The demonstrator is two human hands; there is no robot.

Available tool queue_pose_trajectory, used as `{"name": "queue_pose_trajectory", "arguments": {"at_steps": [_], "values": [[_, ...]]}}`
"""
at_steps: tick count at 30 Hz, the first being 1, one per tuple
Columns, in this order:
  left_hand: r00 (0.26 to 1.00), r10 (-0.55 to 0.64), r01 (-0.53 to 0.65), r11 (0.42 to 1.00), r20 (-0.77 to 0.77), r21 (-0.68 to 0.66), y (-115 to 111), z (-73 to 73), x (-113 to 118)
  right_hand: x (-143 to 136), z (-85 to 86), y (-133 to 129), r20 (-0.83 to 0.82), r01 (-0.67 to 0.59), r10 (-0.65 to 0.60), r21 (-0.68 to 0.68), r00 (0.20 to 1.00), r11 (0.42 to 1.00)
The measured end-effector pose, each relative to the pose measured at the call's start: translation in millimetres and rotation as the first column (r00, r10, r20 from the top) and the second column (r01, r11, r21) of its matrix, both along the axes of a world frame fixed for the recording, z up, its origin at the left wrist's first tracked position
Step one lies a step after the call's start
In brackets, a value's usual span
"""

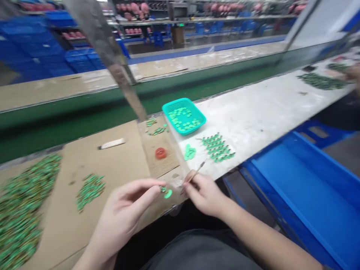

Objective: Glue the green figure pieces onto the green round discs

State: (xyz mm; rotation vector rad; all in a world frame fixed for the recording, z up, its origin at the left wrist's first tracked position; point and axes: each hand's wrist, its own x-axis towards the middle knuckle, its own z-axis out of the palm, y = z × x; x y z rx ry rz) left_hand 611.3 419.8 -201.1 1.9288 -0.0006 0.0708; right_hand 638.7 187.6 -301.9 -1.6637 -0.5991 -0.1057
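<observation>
My left hand (128, 212) is closed in a pinch, holding a small green piece (168, 193) with darker gold-brown bits at its upper side. A thin brush (198, 170) lies between the fingers of my right hand (206, 194), its dark tip pointing up and away. The two hands are apart, low over the table's near edge. Beyond them sits a small round red pot (161, 153) on cardboard. Flat light-green discs (190, 152) lie loose to its right, beside rows of green pieces with dark tips (218, 147).
A teal basket (202, 122) with green discs stands behind. On the cardboard (120, 165) to the left are a white-handled tool (112, 143), a small green pile (90, 190) and a large one (28, 210). Blue crates (303, 176) stand right, below table height; another person's hand (353, 73) is far right.
</observation>
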Motion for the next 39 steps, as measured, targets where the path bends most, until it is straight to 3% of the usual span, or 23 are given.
{"name": "queue_pose_trajectory", "arguments": {"at_steps": [3,7,10,13,16,19,26,30,35,39], "values": [[0.999,-0.003,-0.006,0.988,0.054,0.153,-11.2,-9.6,13.5,-22.4,-2.6,-12.9,0.027,-0.028,0.028,-0.004,0.999,1.000],[0.987,-0.123,0.082,0.941,0.106,0.328,-42.6,-20.4,36.5,-51.6,-14.8,-38.6,-0.043,-0.005,0.003,-0.052,0.999,0.999],[0.953,-0.229,0.109,0.871,0.200,0.479,-69.2,-16.8,68.6,-64.9,-21.8,-59.6,-0.122,0.052,-0.060,-0.070,0.991,0.996],[0.927,-0.272,0.078,0.812,0.258,0.578,-93.3,-3.1,117.5,-72.1,-24.7,-75.8,-0.182,0.102,-0.114,-0.075,0.977,0.992],[0.918,-0.327,0.094,0.728,0.224,0.679,-117.9,10.6,168.2,-76.1,-24.6,-85.1,-0.224,0.143,-0.162,-0.098,0.961,0.985],[0.886,-0.422,0.123,0.615,0.193,0.779,-144.1,14.9,205.3,-76.7,-23.1,-89.7,-0.259,0.170,-0.194,-0.111,0.946,0.979],[0.847,-0.516,0.116,0.421,0.132,0.900,-186.6,-7.0,237.0,-69.3,-18.7,-99.8,-0.276,0.194,-0.216,-0.104,0.937,0.975],[0.859,-0.500,0.108,0.380,0.106,0.919,-176.4,-4.2,242.4,-67.4,-17.0,-105.2,-0.294,0.193,-0.211,-0.089,0.932,0.977],[0.927,-0.373,0.083,0.317,0.043,0.945,-122.3,22.1,235.9,-65.4,-18.0,-107.9,-0.316,0.203,-0.227,-0.107,0.921,0.973],[0.949,-0.312,0.136,0.255,-0.051,0.957,-93.9,26.0,226.5,-61.9,-19.3,-104.5,-0.320,0.188,-0.210,-0.098,0.924,0.977]]}}
